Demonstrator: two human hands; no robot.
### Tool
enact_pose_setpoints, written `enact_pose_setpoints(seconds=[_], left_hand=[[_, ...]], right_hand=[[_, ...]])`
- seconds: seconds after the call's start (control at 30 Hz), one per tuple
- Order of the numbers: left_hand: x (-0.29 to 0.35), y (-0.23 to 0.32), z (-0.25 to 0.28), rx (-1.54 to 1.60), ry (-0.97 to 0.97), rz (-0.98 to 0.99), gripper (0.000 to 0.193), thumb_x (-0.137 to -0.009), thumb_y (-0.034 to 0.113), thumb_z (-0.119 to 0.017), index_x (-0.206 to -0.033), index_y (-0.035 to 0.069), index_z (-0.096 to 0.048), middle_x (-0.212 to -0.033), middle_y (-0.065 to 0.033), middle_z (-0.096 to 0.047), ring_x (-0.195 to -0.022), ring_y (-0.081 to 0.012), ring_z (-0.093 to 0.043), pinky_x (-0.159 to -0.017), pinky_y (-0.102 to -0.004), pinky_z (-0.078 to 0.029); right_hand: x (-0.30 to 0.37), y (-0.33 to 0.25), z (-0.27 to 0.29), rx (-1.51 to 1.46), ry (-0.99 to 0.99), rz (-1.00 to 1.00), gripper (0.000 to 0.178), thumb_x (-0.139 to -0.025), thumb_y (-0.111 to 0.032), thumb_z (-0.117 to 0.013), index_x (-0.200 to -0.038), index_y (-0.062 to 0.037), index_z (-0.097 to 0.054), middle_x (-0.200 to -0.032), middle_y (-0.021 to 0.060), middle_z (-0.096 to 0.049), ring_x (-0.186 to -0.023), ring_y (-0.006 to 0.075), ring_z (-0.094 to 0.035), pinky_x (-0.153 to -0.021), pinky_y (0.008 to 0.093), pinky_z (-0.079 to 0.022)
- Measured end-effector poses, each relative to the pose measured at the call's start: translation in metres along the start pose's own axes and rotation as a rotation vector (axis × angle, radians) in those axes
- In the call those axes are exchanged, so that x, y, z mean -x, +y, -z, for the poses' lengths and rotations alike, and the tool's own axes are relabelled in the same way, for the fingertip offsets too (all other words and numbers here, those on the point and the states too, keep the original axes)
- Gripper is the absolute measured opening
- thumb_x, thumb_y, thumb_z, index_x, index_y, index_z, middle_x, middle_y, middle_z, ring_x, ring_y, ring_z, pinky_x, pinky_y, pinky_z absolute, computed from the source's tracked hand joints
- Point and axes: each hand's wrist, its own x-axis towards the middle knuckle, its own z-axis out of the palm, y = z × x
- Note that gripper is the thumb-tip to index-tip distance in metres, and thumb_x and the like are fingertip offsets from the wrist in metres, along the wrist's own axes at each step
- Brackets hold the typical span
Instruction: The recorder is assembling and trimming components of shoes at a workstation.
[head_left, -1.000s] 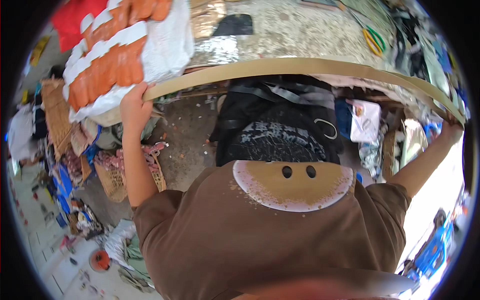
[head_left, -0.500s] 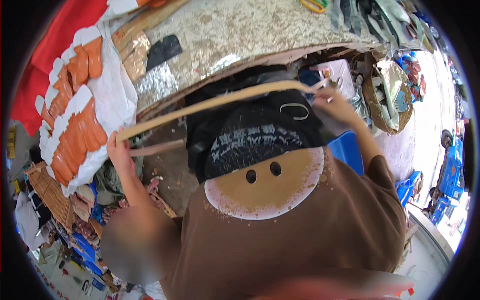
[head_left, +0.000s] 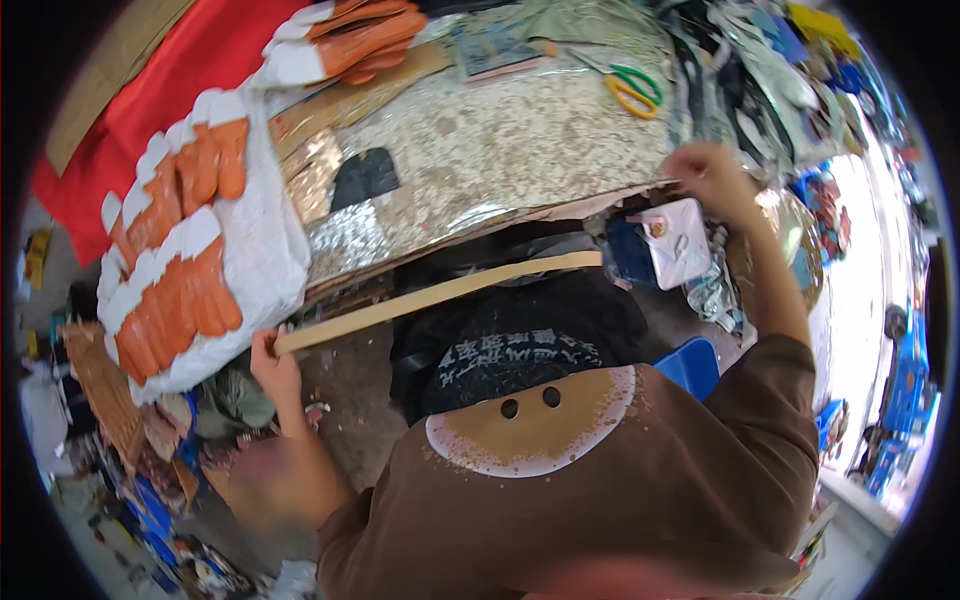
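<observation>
A long, flat tan strip [head_left: 450, 292] runs across in front of my lap, rising slightly to the right. My left hand [head_left: 276, 362] pinches its left end, while its right end hangs loose above the black cloth [head_left: 520, 315] on my lap. At the front edge of the worktable [head_left: 500, 145], my right hand [head_left: 712, 180] is closed with its fingers curled. What it holds, if anything, I cannot make out. Green-and-yellow-handled scissors [head_left: 634, 92] lie on the table just beyond it. A black, rounded piece of material [head_left: 366, 176] lies farther left.
Orange-and-white gloves [head_left: 185, 290] lie in rows on a white sack [head_left: 262, 255] at the left, with more gloves [head_left: 350, 45] farther back. Dark and grey strips [head_left: 735, 75] crowd the table's right. Below its edge sit a pale tray [head_left: 675, 240] and a blue bin [head_left: 690, 368].
My right hand has come away from the strip's right end and moved up to the table edge. My left hand still grips the other end. The view has shifted, showing more table.
</observation>
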Motion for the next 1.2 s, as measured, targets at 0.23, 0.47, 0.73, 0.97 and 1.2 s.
enact_pose_setpoints(seconds=[0.23,0.47,0.73,0.97,1.2], left_hand=[[0.015,0.029,0.01,-0.402,0.358,0.04,0.054,-0.071,0.03,-0.082,-0.06,0.002,-0.037,-0.06,-0.0055,-0.032,-0.057,-0.0204,-0.031,-0.052,-0.0372,-0.031],[0.038,0.062,0.009,0.54,-0.064,0.88,0.053,-0.093,0.052,-0.052,-0.093,0.001,-0.067,-0.079,-0.0072,-0.069,-0.072,-0.0215,-0.066,-0.067,-0.0303,-0.05],[0.063,0.026,0.023,1.862,0.242,0.471,0.05,-0.087,0.015,-0.051,-0.132,-0.004,-0.041,-0.132,-0.0187,-0.05,-0.119,-0.034,-0.05,-0.1,-0.0434,-0.042],[0.041,-0.057,0.075,1.617,0.733,0.796,0.037,-0.101,0.03,-0.034,-0.105,-0.001,-0.054,-0.079,-0.0083,-0.051,-0.067,-0.0179,-0.046,-0.056,-0.0302,-0.039],[0.011,0.047,0.027,1.418,0.143,0.38,0.031,-0.096,0.029,-0.038,-0.081,0.006,-0.051,-0.056,0.0002,-0.033,-0.045,-0.0112,-0.029,-0.043,-0.0255,-0.024]], right_hand=[[-0.103,-0.058,-0.03,0.061,0.308,0.532,0.059,-0.075,-0.008,-0.072,-0.13,-0.0069,-0.052,-0.124,0.0112,-0.059,-0.112,0.0257,-0.056,-0.096,0.0353,-0.042],[-0.04,-0.239,-0.25,-0.361,-0.464,0.803,0.063,-0.08,-0.034,-0.072,-0.132,-0.007,-0.048,-0.123,0.017,-0.056,-0.11,0.0352,-0.054,-0.095,0.0391,-0.043],[-0.03,-0.246,-0.255,-0.437,-0.981,0.468,0.031,-0.083,-0.028,-0.071,-0.095,-0.002,-0.058,-0.071,0.0078,-0.059,-0.063,0.0194,-0.055,-0.06,0.033,-0.043],[-0.022,-0.218,-0.237,-0.578,-1.037,0.305,0.019,-0.093,-0.021,-0.059,-0.092,-0.002,-0.061,-0.07,0.0024,-0.053,-0.065,0.0076,-0.046,-0.058,0.0255,-0.038],[-0.035,-0.244,-0.237,-0.503,-0.554,0.577,0.026,-0.082,-0.012,-0.067,-0.106,-0.0009,-0.064,-0.102,0.0122,-0.058,-0.091,0.0218,-0.059,-0.079,0.0286,-0.048]])
